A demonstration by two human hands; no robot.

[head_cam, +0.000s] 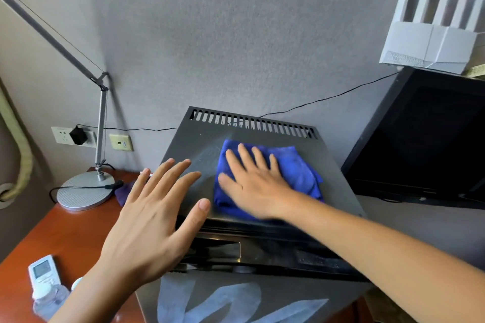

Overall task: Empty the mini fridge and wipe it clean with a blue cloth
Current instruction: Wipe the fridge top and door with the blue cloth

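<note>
Pressing blue cloth, fridge top, R hand

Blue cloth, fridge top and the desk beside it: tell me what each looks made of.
Blue cloth: soft napped fabric, likely microfibre, bunched in folds.
Fridge top: dark grey sheet metal by its look, matte, with punched vent slots at the back.
Desk: reddish-brown wood or veneer, smooth, slight sheen.

Desk lamp, router, monitor
</note>
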